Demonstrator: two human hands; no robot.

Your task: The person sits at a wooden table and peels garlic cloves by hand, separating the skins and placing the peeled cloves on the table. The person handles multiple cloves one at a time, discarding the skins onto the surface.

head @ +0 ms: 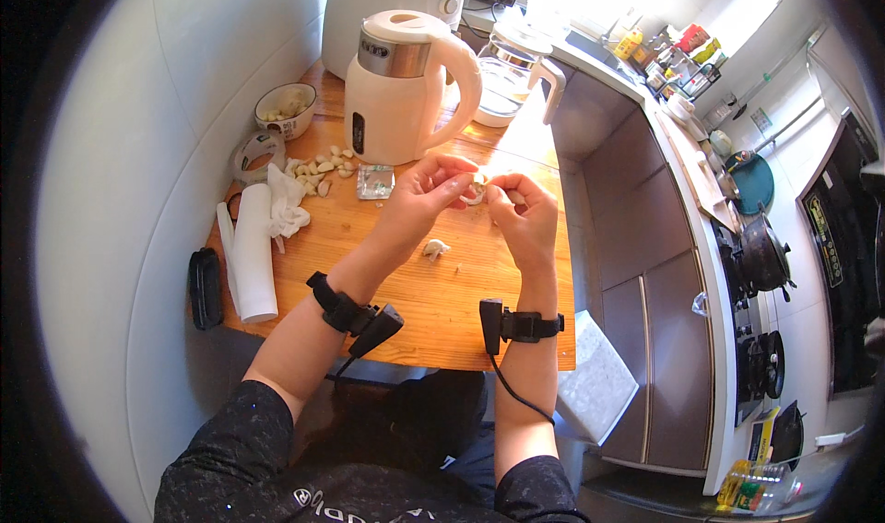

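Over the wooden table (pixel 387 274), my left hand (pixel 425 188) and my right hand (pixel 525 212) meet with fingertips pinched on a small garlic clove (pixel 478 179), which they partly hide. Pale garlic skin (pixel 473 198) shows just beneath the fingers. Nearer to me lies a partial garlic bulb (pixel 435 248) with tiny skin scraps around it. Left of my left hand, several garlic cloves (pixel 321 167) form a loose heap beside a small silver foil packet (pixel 375 181). A patterned bowl (pixel 285 112) behind the heap contains more garlic.
A white electric kettle (pixel 387 108) stands just beyond my hands, with a glass jug (pixel 508 74) to its right. Along the left wall are a tape roll (pixel 259 155), crumpled tissue (pixel 287 208), a white roll (pixel 254 253) and a black case (pixel 205 288). Cabinets (pixel 650 246) line the right.
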